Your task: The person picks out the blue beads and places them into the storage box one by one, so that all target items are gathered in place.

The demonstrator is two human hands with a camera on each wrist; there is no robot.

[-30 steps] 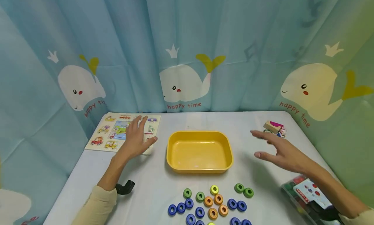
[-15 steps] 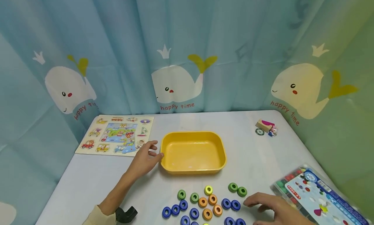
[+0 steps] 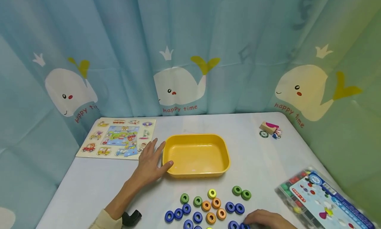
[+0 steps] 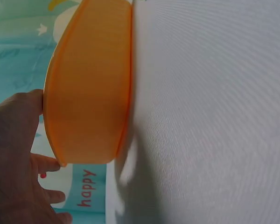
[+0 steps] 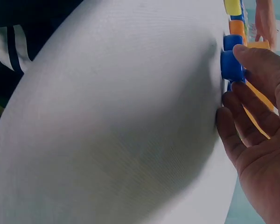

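My left hand (image 3: 150, 166) rests at the left rim of a yellow plastic tray (image 3: 196, 174), fingers spread and relaxed, the thumb reaching over the front left corner. In the left wrist view, the thumb and a fingertip touch the edge of the tray, whose side looks orange there. Down at the front of the table, my right hand (image 3: 269, 219) pinches a blue ring (image 5: 231, 66) between thumb and fingers; the head view mostly hides this ring. Around it lie several small rings: blue ones (image 3: 230, 207), orange ones (image 3: 216, 203), green ones (image 3: 236, 190) and a yellow one (image 3: 212, 193).
A picture puzzle board (image 3: 95, 136) lies back left. At the right stands a clear case (image 3: 324, 199) of coloured pieces. A small wooden block (image 3: 268, 127) sits with a figurine (image 3: 277, 133) and a round disc (image 3: 263, 134) back right. A whale-print curtain (image 3: 184, 30) surrounds the table.
My left hand has come from over the puzzle board to the tray's left rim. My right hand has dropped from beside the tray to a blue ring. The view has turned slightly right.
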